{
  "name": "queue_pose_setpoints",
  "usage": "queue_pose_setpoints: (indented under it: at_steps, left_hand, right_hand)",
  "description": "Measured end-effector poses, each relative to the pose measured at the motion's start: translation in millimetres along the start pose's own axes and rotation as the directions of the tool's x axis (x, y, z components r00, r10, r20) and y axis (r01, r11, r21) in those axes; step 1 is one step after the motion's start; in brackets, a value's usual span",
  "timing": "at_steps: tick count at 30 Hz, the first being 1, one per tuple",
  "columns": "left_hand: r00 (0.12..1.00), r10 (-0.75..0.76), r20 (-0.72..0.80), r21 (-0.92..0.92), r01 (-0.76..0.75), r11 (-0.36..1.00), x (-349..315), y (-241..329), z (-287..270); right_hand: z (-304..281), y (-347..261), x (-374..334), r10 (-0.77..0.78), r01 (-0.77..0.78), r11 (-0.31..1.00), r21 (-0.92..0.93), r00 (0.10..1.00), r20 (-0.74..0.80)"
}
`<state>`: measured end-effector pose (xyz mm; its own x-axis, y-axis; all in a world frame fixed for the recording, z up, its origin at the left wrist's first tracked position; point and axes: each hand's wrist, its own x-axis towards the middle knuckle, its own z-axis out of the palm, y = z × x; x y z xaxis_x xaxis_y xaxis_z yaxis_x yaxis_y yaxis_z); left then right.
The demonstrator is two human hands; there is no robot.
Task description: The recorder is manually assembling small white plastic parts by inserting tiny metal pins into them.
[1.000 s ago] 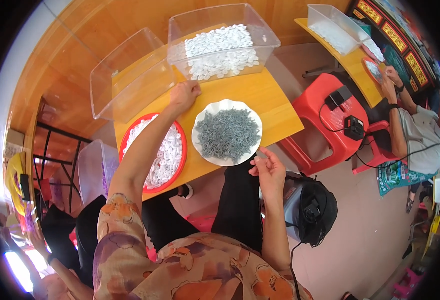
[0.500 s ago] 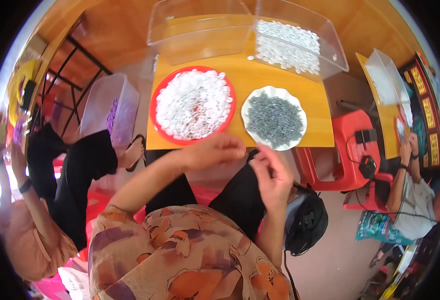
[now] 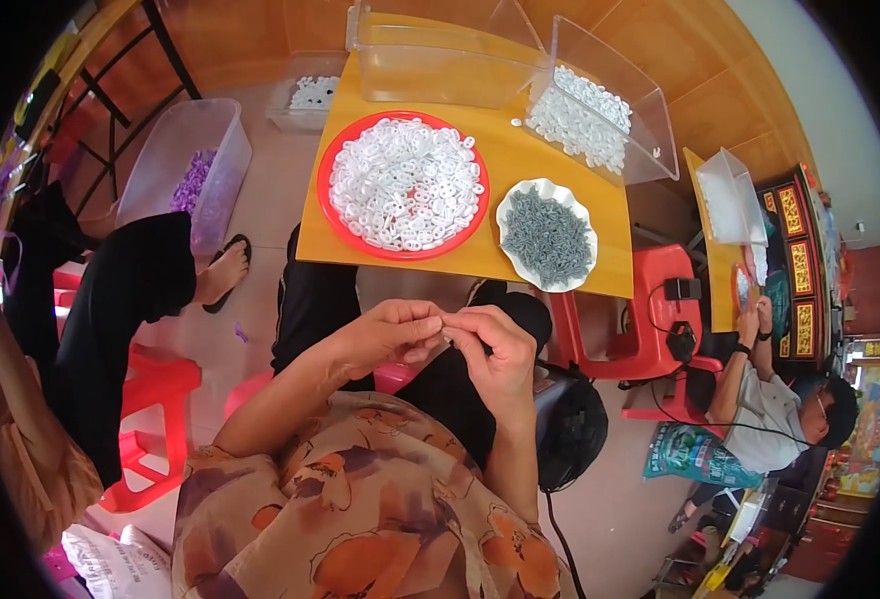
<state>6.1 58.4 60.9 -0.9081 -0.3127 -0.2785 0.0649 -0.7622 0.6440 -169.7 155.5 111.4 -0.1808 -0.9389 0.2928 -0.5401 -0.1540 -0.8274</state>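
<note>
My left hand [image 3: 400,334] and my right hand [image 3: 495,351] meet over my lap, in front of the table's near edge. Both are closed in a pinch, their fingertips touching. Whatever small thing lies between them is too small to make out. Beyond the left hand, a red round plate [image 3: 400,254] holds a heap of small white oval pieces [image 3: 405,185] with holes. To its right stands a white plate with a wavy rim [image 3: 545,287], filled with small slender grey pieces [image 3: 545,235].
On the wooden table [image 3: 460,275], a clear bin [image 3: 440,75] stands at the back beside another with white pieces [image 3: 580,120]. A red stool [image 3: 660,299] stands right, a black bag [image 3: 570,429] beside my leg. People sit at both sides. Purple pieces [image 3: 195,180] lie in a floor bin.
My hands, apart half a second ago, have come together at the fingertips. They are now farther from the table's edge, and the whole view has shifted a little.
</note>
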Motion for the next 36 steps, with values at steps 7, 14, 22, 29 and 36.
queue_pose_setpoints:
  at_steps: [7, 14, 22, 29, 36]
  left_hand:
    - [0.592, 0.799, -0.107, 0.988, -0.024, 0.151, 33.9, 57.3, -80.7]
    - [0.759, 0.640, 0.118, 0.964, 0.066, -0.257, 93.7, 92.4, -130.0]
    - [0.791, 0.611, -0.007, 0.997, 0.051, -0.055, 91.7, 114.1, -124.4]
    - [0.860, 0.448, 0.246, 0.956, -0.140, -0.257, 82.5, 107.1, -140.3]
    - [0.738, 0.670, 0.080, 0.997, -0.058, -0.056, 89.4, 117.2, -140.9]
  right_hand:
    - [23.2, 20.8, -5.7, 0.254, -0.240, 0.960, 0.144, 0.963, -0.085]
    - [30.7, 40.2, -19.4, 0.243, -0.240, 0.969, 0.058, 0.968, -0.069]
    - [32.3, 59.2, -29.3, 0.279, -0.278, 0.960, 0.018, 0.959, -0.055]
    - [50.2, 65.7, -27.2, 0.256, -0.257, 0.966, 0.018, 0.965, 0.059]
    - [54.0, 67.7, -20.5, 0.241, -0.243, 0.969, 0.039, 0.969, 0.060]
